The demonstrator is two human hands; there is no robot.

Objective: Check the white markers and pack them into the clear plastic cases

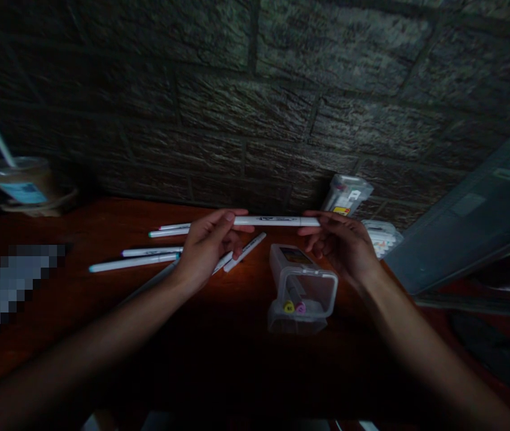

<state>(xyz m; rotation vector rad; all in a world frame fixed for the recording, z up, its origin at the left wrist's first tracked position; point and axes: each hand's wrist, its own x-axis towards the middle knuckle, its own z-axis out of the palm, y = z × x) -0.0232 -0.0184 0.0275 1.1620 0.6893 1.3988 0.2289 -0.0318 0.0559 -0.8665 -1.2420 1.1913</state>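
A white marker (273,221) with dark print is held level above the table, one end in each hand. My left hand (208,245) pinches its left end between thumb and fingers. At the other end, my right hand (342,242) grips it the same way; both tips are covered by the fingers. Below, a clear plastic case (302,278) lies on its side with its open end facing me, and a yellow-ended marker (288,307) and a pink-ended marker (300,307) are inside. Several white markers (133,261) lie loose to the left, some partly behind my left hand.
The wooden table (232,311) meets a dark brick wall (246,114). An iced drink cup (24,182) with a straw stands at the left. Another clear case (347,194) stands by the wall, and a case of markers (381,237) sits behind my right hand. A grey metal frame (466,197) rises at the right.
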